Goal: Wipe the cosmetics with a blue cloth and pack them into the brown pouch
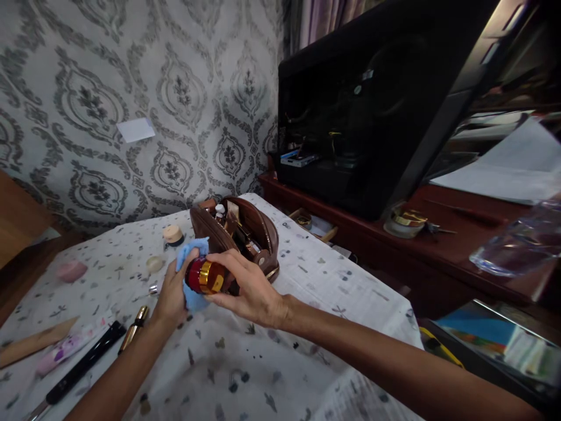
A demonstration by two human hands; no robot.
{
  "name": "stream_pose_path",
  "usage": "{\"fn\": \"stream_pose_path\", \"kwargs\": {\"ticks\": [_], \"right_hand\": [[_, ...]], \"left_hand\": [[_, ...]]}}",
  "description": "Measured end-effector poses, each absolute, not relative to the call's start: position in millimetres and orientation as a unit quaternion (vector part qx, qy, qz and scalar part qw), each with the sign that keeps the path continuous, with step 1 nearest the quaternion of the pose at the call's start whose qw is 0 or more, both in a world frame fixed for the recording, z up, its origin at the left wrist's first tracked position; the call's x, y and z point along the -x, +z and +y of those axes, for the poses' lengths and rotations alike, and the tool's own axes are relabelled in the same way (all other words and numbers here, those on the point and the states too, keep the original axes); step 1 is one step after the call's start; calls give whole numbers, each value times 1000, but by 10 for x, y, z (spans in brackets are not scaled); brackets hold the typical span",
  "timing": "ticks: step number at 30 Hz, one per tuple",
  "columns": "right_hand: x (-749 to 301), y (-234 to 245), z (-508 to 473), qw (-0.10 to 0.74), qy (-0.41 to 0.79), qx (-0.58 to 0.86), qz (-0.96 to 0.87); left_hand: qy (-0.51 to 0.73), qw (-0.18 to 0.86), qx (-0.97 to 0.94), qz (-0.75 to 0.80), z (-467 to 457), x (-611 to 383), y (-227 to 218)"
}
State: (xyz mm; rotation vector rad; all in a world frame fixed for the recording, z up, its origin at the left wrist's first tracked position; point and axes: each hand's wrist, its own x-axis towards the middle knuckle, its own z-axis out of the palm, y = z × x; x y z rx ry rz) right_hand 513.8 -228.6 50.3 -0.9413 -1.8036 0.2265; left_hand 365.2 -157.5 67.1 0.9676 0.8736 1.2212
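Observation:
Between my two hands is a dark red jar with a shiny gold lid point(205, 276), tipped on its side above the table. My left hand point(172, 295) presses a light blue cloth point(195, 298) against the jar's far end. The fingers of my right hand point(245, 286) are curled round the gold end. Just behind the hands a brown cosmetic bag point(269, 234) stands unzipped, with small bottles and other cosmetics inside. A beige and black jar point(173, 235) sits left of the bag, and a small pale round item point(154, 264) lies nearer my left hand.
A patterned white cloth point(263, 368) covers the table. On the left lie a gold tube point(135, 327), a black-handled tool point(85, 362), a pink and white tube point(72, 349), a wooden strip point(37, 342) and a pink item point(71, 271). A black screen point(350, 128) stands on the red-brown desk to the right.

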Motion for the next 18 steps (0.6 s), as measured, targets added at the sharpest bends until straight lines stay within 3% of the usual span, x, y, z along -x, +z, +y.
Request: {"fn": "stream_pose_path", "kwargs": {"ticks": [10, 14, 18], "right_hand": [[-5180, 476, -2281, 536, 52, 397, -743], [-5143, 459, -2290, 535, 61, 443, -717], [-5195, 364, -2336, 513, 78, 491, -700]], "left_hand": [[524, 490, -631, 295, -1308, -3752, 696], [536, 318, -755, 204, -1132, -3835, 700], [476, 150, -840, 212, -1054, -3831, 690]]}}
